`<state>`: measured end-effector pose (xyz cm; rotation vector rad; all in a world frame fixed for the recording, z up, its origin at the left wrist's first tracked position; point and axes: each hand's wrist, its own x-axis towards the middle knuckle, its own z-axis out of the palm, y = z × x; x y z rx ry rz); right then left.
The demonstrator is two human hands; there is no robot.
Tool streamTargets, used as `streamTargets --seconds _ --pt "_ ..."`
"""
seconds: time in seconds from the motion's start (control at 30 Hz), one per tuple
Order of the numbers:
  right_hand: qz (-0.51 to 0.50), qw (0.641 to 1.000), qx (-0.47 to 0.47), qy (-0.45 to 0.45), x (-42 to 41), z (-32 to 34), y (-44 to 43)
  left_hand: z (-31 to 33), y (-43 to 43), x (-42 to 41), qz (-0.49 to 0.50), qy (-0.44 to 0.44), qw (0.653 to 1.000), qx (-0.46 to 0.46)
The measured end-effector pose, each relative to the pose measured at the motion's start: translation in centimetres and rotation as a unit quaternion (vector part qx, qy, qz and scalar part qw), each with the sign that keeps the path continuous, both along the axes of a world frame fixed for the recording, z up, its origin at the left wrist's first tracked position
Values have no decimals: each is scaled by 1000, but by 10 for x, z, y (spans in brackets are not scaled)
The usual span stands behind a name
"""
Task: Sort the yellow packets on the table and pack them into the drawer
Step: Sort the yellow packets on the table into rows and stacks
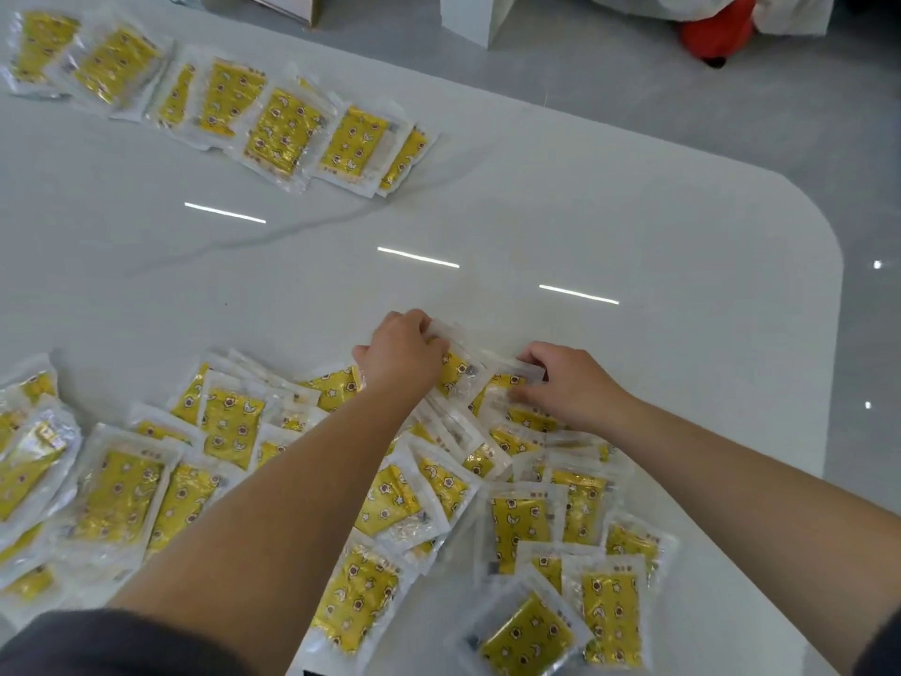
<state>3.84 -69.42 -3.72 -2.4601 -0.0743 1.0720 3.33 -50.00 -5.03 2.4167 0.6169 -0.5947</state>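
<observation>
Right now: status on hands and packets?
Left hand grips one yellow packet at near pile's far edge. Right hand pinches the next packet. Far row of packets lies apart. Drawer not in view.

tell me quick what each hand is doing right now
Left hand: closed, gripping a packet by its top edge.
Right hand: closed, pinching a second packet beside it.

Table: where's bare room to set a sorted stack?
Bare band across the table between the far packet row and the near pile; also the rounded corner right of the right hand. Crowded along the near edge.
</observation>
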Motion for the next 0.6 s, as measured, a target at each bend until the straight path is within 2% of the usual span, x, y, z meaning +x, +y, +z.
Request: streamTargets --seconds 0.17,0.33,0.6 --pt "8 1000 9 -2 -1 4 2 5 5 -5 -26 -39 999 -16" --pt "13 999 25 -19 -4 3 3 16 12 -1 37 -53 990 -124" --pt "37 999 30 -12 3 7 5 26 30 5 103 -97 976 -167"
